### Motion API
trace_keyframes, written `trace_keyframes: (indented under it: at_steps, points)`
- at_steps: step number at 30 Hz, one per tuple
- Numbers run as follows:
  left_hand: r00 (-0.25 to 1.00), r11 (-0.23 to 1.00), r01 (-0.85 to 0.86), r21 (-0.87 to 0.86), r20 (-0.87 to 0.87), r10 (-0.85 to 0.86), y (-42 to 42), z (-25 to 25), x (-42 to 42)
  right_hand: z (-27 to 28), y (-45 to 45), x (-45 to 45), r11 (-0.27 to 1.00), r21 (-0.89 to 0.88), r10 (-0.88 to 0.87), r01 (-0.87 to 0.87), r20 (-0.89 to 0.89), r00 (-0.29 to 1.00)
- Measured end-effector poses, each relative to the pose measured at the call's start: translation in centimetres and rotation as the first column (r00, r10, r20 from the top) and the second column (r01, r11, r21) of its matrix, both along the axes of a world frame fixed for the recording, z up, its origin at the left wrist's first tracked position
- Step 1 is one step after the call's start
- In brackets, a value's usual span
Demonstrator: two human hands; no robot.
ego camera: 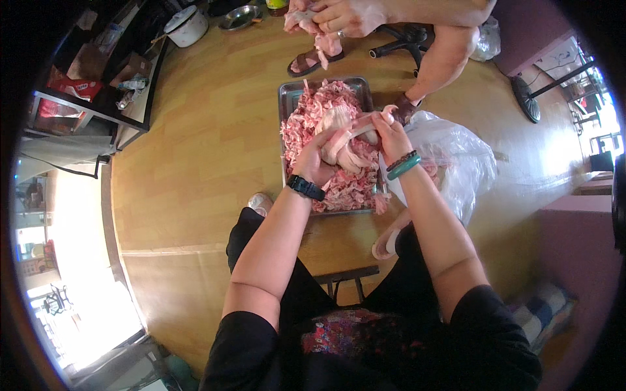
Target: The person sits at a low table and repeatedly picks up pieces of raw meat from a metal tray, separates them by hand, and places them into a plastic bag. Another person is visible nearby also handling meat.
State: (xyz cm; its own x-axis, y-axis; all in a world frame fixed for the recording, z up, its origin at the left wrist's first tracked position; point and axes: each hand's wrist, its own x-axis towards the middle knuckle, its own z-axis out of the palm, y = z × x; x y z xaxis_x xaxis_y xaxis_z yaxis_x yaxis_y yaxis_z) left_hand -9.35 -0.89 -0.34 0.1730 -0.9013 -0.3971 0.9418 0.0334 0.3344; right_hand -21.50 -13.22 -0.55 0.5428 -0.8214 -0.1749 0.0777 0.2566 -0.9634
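A metal tray [368, 88] lies on the floor before me, heaped with pink strips of raw meat [337, 193]. Over the heap I hold a pale, folded piece of raw meat or tripe [342, 141]. My left hand [313, 159], with a black watch at the wrist, cups its near left side. At its right end my right hand [391, 137], with a green bangle and a dark beaded bracelet at the wrist, pinches a stretched strip between thumb and fingers. Some pink pieces hang over the tray's right rim.
Right of the tray lies a clear plastic bag [455, 151] with pink pieces inside. Across from me another person's hands [347, 17] hold raw meat. A white enamel pot [187, 27] and metal pan [239, 18] stand at the back left, near a shelf [142, 112]. A fan base [525, 100] stands right.
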Motion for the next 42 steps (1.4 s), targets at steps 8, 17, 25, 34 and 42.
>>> trace_keyframes:
  at_steps: [8, 17, 25, 34, 42]
  points:
    - [0.991, 0.997, -0.074, 0.028, 0.112, 0.070, 0.0, 2.3, 3.2, 0.1, -1.7, 0.9, 0.823, 0.429, 0.225, -0.373, 0.356, 0.907]
    - [0.970, 0.995, -0.076, 0.070, 0.234, 0.057, -0.2, 1.6, 3.1, -0.6, -0.9, 2.1, 0.847, -0.354, 0.359, -0.396, -0.168, 0.918]
    - [0.921, 0.991, 0.087, 0.098, 0.371, -0.117, 0.1, 2.6, 2.1, 0.9, 0.1, 1.8, 0.710, -0.526, 0.305, -0.469, -0.370, 0.877]
    - [0.894, 0.993, -0.018, 0.115, 0.447, -0.036, -0.2, 1.7, 2.3, -1.9, -1.9, 1.0, 0.621, -0.420, 0.136, -0.662, -0.774, 0.618]
    - [0.765, 0.989, -0.054, 0.136, 0.643, -0.047, -0.4, 0.9, 2.7, -3.0, -2.8, 1.4, 0.932, 0.094, 0.335, -0.350, 0.148, 0.931]
